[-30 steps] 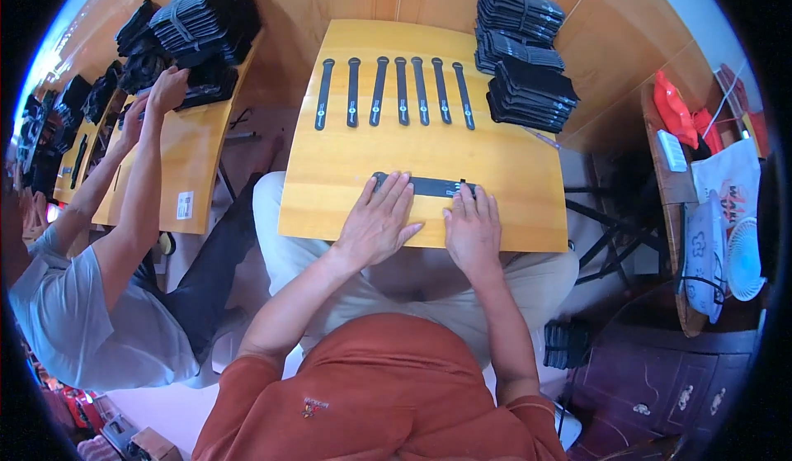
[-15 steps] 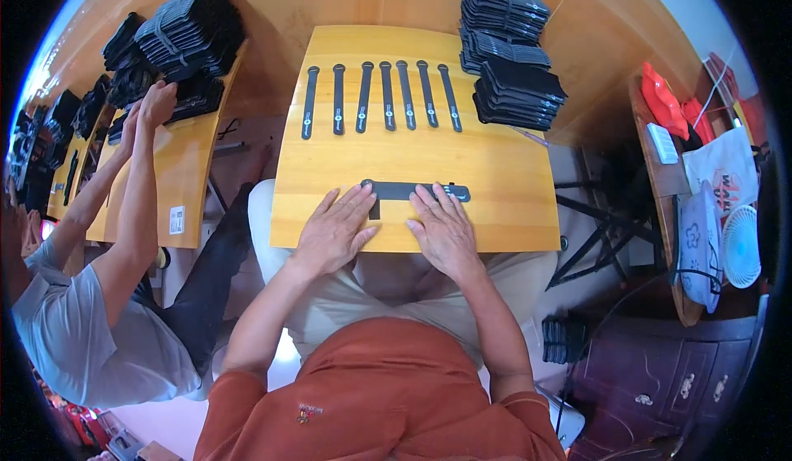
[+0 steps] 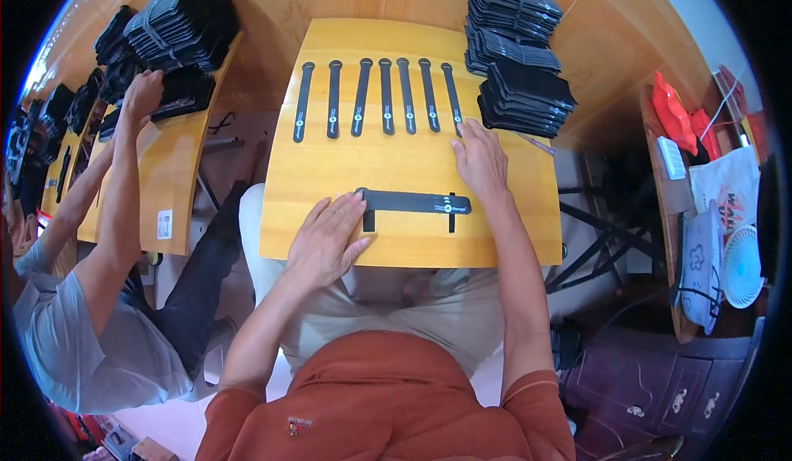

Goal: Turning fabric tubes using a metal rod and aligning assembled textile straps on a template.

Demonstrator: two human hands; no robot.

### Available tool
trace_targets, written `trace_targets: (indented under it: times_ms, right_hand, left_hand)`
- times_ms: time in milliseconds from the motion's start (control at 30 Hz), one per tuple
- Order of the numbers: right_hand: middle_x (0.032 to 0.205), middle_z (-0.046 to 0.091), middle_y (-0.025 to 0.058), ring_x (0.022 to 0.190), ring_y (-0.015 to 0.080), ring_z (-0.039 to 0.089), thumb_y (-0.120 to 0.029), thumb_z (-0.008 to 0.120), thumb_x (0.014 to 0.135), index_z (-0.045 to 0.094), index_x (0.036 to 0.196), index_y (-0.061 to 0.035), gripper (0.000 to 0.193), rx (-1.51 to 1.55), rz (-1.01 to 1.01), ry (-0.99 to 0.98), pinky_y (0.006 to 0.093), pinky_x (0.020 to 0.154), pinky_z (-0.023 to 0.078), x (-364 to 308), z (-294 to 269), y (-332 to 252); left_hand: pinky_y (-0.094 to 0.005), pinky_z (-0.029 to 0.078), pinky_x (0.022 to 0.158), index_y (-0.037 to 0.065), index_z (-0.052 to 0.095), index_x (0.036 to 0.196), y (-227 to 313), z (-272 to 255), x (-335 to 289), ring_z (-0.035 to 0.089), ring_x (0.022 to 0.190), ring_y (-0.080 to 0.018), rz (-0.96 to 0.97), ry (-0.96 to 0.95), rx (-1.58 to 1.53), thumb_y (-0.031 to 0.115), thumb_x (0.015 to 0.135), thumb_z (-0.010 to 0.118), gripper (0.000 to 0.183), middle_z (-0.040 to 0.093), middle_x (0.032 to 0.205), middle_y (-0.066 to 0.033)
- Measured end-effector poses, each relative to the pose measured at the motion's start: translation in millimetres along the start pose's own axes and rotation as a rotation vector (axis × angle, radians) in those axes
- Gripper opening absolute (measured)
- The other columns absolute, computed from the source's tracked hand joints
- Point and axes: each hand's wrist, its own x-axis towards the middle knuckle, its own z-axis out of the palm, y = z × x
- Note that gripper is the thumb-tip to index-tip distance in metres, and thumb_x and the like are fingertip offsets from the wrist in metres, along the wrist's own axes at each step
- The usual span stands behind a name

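Along the near edge of the yellow wooden tabletop [image 3: 330, 172] lies one black strap [image 3: 412, 203], flat and crosswise, with a small pale mark near its right end and two short black cross-pieces beneath it, one by each end. The left hand [image 3: 326, 242] lies palm down, fingers spread, with its fingertips on the strap's left end; it looks to be pinning that end rather than gripping it. Nothing is closed in this hand.

The right hand [image 3: 481, 162] is apart from the strap, flat and unclenched, out toward the far right of the tabletop. Its fingertips come close to the rightmost of the laid-out straps; whether they touch it I cannot tell. It holds nothing.

Toward the far edge, a row of seven black straps [image 3: 378, 98] lies lengthwise, parallel and evenly spaced, pale marks mostly toward their near ends. The even spacing suggests sorting or counting by eye.

At the far right corner, stacks of black flat packets [image 3: 516, 61] sit within reach of the right hand.

To the left, a second person in a grey shirt works at a neighbouring tabletop [image 3: 177, 180], one hand [image 3: 142, 94] up at another heap of black packets [image 3: 177, 28]. To the right, a low side shelf carries red items [image 3: 672, 114] and a small white fan [image 3: 742, 267].
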Motion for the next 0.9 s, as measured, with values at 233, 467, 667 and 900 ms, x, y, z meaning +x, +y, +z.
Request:
trace_targets:
  times_ms: [233, 467, 667, 900]
  right_hand:
    - [0.129, 0.064, 0.0115, 0.117, 0.0337, 0.057, -0.019, 0.059, 0.098, 0.070, 0.114, 0.0003, 0.028, -0.121, 0.020, -0.204, 0.0430, 0.097, 0.051, -5, -7, -1]
    - [0.129, 0.063, 0.0149, 0.122, 0.0342, 0.056, -0.015, 0.060, 0.094, 0.068, 0.105, 0.0016, 0.022, -0.060, -0.076, -0.140, 0.0440, 0.102, 0.048, -82, -37, 25]
    - [0.128, 0.063, 0.0157, 0.121, 0.0344, 0.058, -0.015, 0.067, 0.089, 0.065, 0.105, 0.0034, 0.024, 0.047, -0.064, -0.103, 0.0446, 0.100, 0.050, -158, -79, 24]
    - [0.115, 0.067, 0.0138, 0.109, 0.0330, 0.064, -0.004, 0.074, 0.079, 0.067, 0.101, -0.0005, 0.023, -0.063, -0.180, 0.028, 0.0428, 0.092, 0.054, -217, -94, 20]
  left_hand:
    - [-0.0437, 0.031, 0.119, 0.003, 0.056, 0.140, -1, 3, -2, 0.046, 0.141, -0.0268, 0.014, 0.030, 0.023, 0.037, 0.098, 0.062, 0.054, 0.055, 0.148, -0.0134]
    - [-0.0445, 0.031, 0.119, 0.003, 0.058, 0.136, 1, 2, -1, 0.047, 0.141, -0.0266, 0.016, 0.045, 0.020, 0.033, 0.095, 0.066, 0.052, 0.055, 0.147, -0.0137]
    - [-0.0461, 0.031, 0.120, 0.001, 0.055, 0.139, 0, 6, -3, 0.046, 0.142, -0.0293, 0.041, 0.047, 0.042, 0.030, 0.093, 0.068, 0.056, 0.052, 0.149, -0.0149]
    - [-0.0433, 0.054, 0.092, 0.001, 0.066, 0.119, 24, 28, -28, 0.066, 0.108, -0.0348, 0.061, 0.350, -0.230, 0.013, 0.088, 0.075, 0.035, 0.069, 0.118, -0.0181]
